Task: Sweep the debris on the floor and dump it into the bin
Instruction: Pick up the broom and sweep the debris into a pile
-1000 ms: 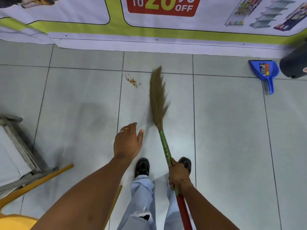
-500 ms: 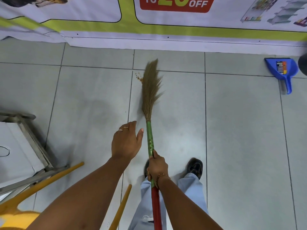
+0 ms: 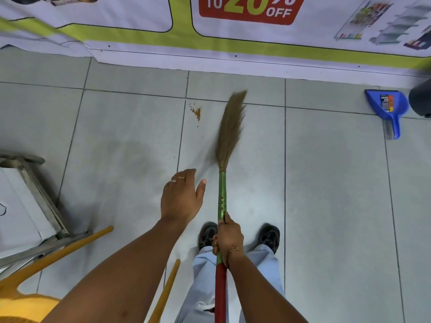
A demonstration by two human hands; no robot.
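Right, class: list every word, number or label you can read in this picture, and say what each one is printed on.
"TO 20% OFF": red panel on the wall banner; its top is cut off by the frame.
Sticker on the blue dustpan: too small and blurred to read.
Shelf pictures at the banner's right: no readable text.

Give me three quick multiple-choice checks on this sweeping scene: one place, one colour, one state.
1. The small orange-brown debris pile lies where relative to the brown grass broom head?
A. left
B. right
C. underneath

2. The plastic dustpan by the banner is:
A. red
B. blue
C. yellow

3. The left hand is:
A. gripping the broom
B. holding the dustpan
C. open and empty

Answers: 1 A, bare tile separates them; 2 B, blue scoop and handle; 3 C, only the right hand grips the green-and-red handle.
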